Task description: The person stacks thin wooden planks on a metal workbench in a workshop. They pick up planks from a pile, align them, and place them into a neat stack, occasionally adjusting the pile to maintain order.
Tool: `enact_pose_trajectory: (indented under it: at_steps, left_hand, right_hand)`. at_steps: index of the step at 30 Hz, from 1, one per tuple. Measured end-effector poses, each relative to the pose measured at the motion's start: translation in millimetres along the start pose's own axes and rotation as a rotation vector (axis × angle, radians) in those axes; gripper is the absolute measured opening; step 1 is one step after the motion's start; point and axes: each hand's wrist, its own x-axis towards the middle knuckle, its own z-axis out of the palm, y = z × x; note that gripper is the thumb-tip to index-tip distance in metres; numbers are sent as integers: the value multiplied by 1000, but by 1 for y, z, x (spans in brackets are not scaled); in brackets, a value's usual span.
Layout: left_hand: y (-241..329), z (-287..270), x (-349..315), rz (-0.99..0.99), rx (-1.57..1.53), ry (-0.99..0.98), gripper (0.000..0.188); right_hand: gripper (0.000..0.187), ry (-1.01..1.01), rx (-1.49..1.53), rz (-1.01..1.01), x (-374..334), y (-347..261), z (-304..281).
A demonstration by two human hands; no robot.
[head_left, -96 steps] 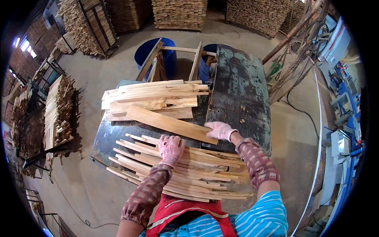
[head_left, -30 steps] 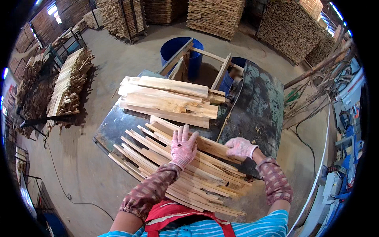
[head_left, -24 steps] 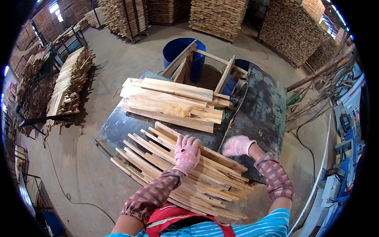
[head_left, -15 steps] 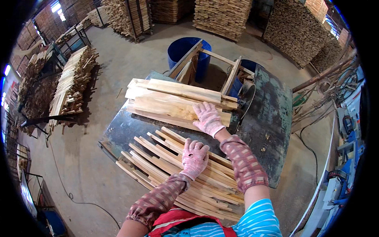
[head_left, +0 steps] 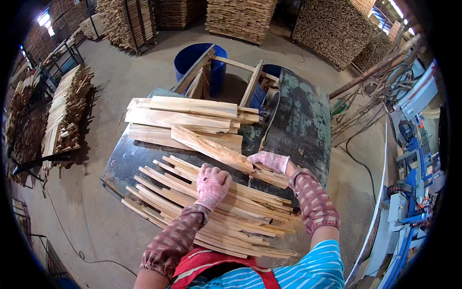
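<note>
Wooden board, pale with a rough, darker patch toward its right part, lies aslant across the middle of the table; its left end sits over the near side of a pile of wide boards, and its right end slopes nearer, just beside the far edge of the narrow strips; from where I stand, the person's right hand, in a pinkish knitted glove, is partly closed over the far edge of that board by its right part, fingers bent and holding it; the left hand, gloved alike, rests back up on the strips, its fingers loosely bent, though I cannot tell whether it grips any of them; those strips lie side by side in a loose spread along the near side, their left ends uneven; a dark, worn metal plate covers the right side of the table; at the far side stand a blue barrel and wooden rails; further off are tall timber stacks, and to the left, a long heap of sticks; blue and grey machinery lines the right side of the room
</note>
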Motion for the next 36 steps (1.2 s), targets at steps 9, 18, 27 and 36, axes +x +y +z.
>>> enact_pose_trajectory:
  at_steps: [9, 18, 27, 36]
  left_hand:
    - [4, 3, 4, 4, 22, 129, 33]
    - [-4, -10, 2, -75, 140, -327, 15]
    - [-10, 20, -11, 3, -77, 20, 22]
    - [5, 0, -1, -30, 1, 18, 21]
  right_hand:
    - [58, 2, -418, 299, -68, -10, 14]
    - [52, -210, -847, 72, 18, -51, -18]
    - [85, 735, -1084, -169, 197, -79, -69]
    - [91, 541, -968, 38, 206, -89, -68]
